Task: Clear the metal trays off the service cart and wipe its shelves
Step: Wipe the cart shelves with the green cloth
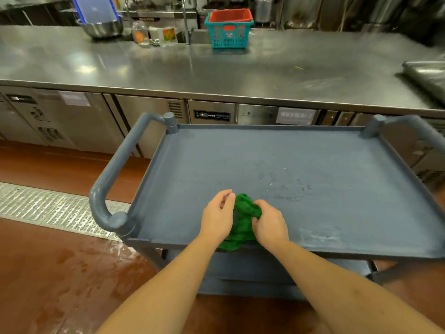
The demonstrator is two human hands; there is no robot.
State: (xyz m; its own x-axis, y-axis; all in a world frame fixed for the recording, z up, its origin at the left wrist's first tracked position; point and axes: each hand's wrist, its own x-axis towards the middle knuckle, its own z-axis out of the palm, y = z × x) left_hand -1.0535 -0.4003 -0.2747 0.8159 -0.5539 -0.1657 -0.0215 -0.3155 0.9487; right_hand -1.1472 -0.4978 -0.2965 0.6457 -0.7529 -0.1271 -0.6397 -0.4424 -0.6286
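The grey-blue service cart stands in front of me, its top shelf bare except for a few water drops. A crumpled green cloth lies on the shelf near its front edge. My left hand and my right hand both grip the cloth, one on each side. Metal trays are stacked on the steel counter at the far right. A lower cart shelf shows under my arms, mostly hidden.
A long steel counter runs behind the cart, with a teal basket holding a red one, jars and a metal bowl. The cart's handle sticks out left. The red floor is wet, with a drain grate at left.
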